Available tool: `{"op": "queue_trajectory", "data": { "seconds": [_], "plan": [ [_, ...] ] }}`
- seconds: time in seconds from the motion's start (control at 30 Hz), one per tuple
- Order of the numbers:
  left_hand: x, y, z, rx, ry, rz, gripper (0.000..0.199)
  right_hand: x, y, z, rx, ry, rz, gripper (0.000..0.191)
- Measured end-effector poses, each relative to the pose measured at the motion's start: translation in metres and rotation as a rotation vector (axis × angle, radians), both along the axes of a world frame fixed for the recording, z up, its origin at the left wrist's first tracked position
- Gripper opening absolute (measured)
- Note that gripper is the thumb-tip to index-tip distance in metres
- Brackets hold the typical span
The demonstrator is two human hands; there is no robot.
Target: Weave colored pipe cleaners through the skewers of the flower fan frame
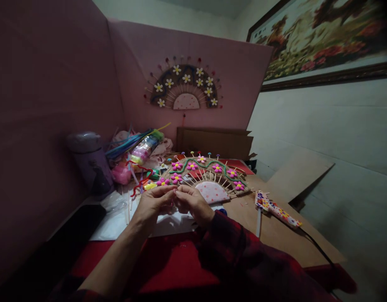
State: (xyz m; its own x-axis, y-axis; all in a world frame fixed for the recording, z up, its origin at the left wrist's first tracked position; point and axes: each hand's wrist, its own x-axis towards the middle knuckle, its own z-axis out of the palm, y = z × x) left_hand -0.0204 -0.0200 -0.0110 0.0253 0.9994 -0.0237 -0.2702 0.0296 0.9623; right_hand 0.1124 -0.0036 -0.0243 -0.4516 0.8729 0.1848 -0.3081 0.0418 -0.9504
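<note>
My left hand (156, 202) and my right hand (195, 204) meet in front of me, fingertips pinched together. Whatever is between them is too small and covered to make out. Just beyond lies a fan-shaped craft piece wound with twine (200, 165), bearing pink clay flowers (216, 168), a wavy green strip and sticks tipped with coloured dots. Its half-round base (212, 191) is pale with reddish dots. White paper (173, 224) lies beneath my hands.
A similar fan with white flowers (186, 78) hangs on the pink board. To the left stand a purple bottle (92, 163) and packs of coloured clay (146, 149). A flower-patterned glue gun (277, 209) with its cord rests on brown cardboard (294, 247) at right.
</note>
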Motion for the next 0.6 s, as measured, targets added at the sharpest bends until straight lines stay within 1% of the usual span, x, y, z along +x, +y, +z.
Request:
{"op": "queue_trajectory", "data": {
  "seconds": [0.13,0.2,0.23,0.3,0.37,0.4,0.43,0.5,0.6],
  "plan": [
    [-0.001,0.002,-0.001,-0.016,-0.083,-0.065,0.036,-0.001,-0.001,-0.001,-0.007,0.0,0.016,0.031],
    [-0.004,0.003,-0.002,-0.032,-0.159,-0.121,0.033,-0.001,-0.002,-0.001,0.039,-0.061,-0.026,0.032],
    [-0.005,0.004,-0.002,-0.038,-0.193,-0.15,0.032,0.0,-0.003,-0.001,0.085,-0.103,-0.087,0.032],
    [-0.007,0.004,-0.002,-0.046,-0.234,-0.19,0.028,0.001,-0.004,-0.001,0.217,-0.189,-0.282,0.031],
    [-0.007,0.004,-0.001,-0.055,-0.242,-0.208,0.026,0.002,-0.006,0.0,0.378,-0.267,-0.47,0.022],
    [-0.007,0.004,-0.001,-0.058,-0.24,-0.214,0.026,0.003,-0.007,0.0,0.458,-0.3,-0.525,0.015],
    [-0.007,0.004,-0.002,-0.059,-0.236,-0.223,0.027,0.003,-0.009,0.001,0.534,-0.326,-0.549,0.011],
    [-0.006,0.004,-0.003,-0.052,-0.228,-0.254,0.029,0.003,-0.011,0.001,0.665,-0.363,-0.535,0.013],
    [-0.007,0.006,-0.007,-0.028,-0.203,-0.295,0.031,0.002,-0.012,0.001,0.773,-0.36,-0.492,0.012]
  ]
}}
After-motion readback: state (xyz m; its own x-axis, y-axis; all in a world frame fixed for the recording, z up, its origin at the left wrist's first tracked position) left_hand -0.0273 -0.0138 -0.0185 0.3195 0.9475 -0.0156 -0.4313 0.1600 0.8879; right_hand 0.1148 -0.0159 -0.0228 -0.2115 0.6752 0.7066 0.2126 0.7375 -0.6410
